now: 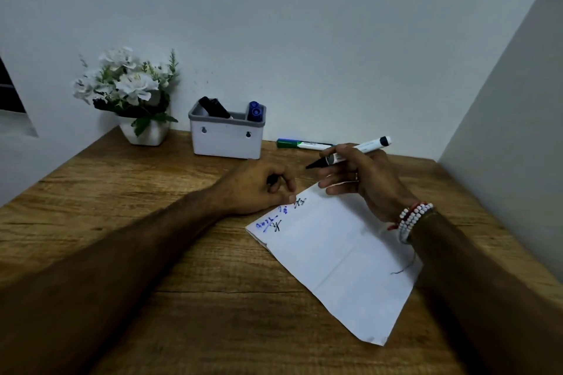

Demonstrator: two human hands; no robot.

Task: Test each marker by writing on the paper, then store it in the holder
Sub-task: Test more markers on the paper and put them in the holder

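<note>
My right hand (359,179) holds a white marker with a black tip (362,148), uncapped, its tip pointing left above the far corner of the paper (338,256). My left hand (259,189) rests on the table at the paper's far left corner, fingers curled around something small and dark, apparently the marker's cap (272,180). The paper carries blue and black scribbles near that corner. The white holder with a grey rim (227,140) stands at the back; black markers (214,107) and blue markers (255,111) stick out of it. A green marker (301,144) lies on the table right of the holder.
A white pot of white flowers (134,94) stands left of the holder against the wall. The wooden table (122,192) meets a wall behind and another wall at the right. Beaded bracelets (411,221) circle my right wrist.
</note>
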